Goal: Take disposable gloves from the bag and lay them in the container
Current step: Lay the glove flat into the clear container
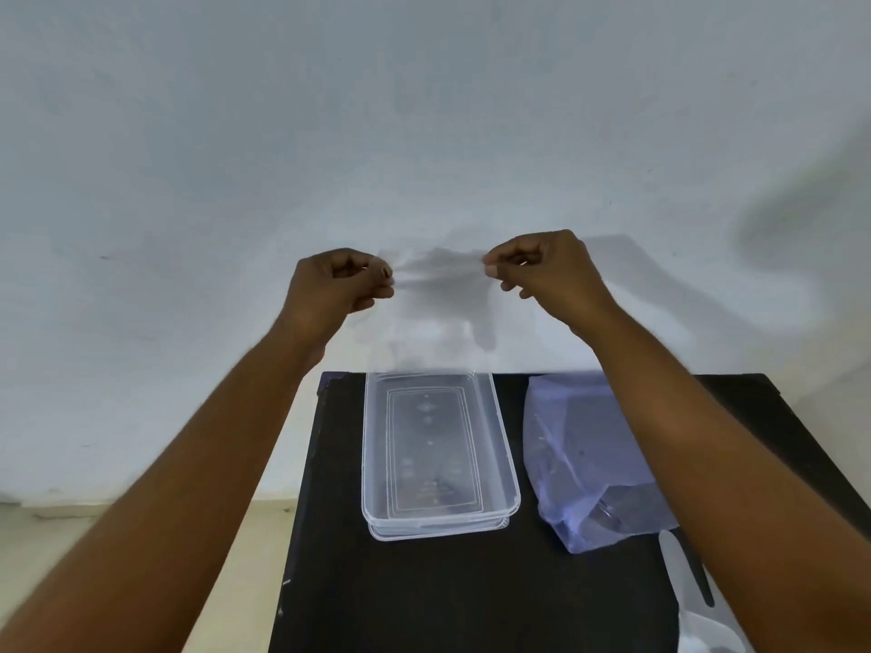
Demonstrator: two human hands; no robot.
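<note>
While the left hand (346, 285) and the right hand (542, 271) are held up apart, each pinches a top corner of a see-through glove (438, 318). The glove hangs between them, above the far end of the clear container (506, 468). It looks very thin, light and floppy, so holding it by the top corners seems best. Just beside the container, the bag (565, 445) lies on the black table (424, 596).

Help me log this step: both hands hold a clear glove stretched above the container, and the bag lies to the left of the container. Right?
Not quite. In the head view the bag lies to the right of the container, not the left. The rest holds: the left hand and right hand pinch a clear glove above the container.
</note>
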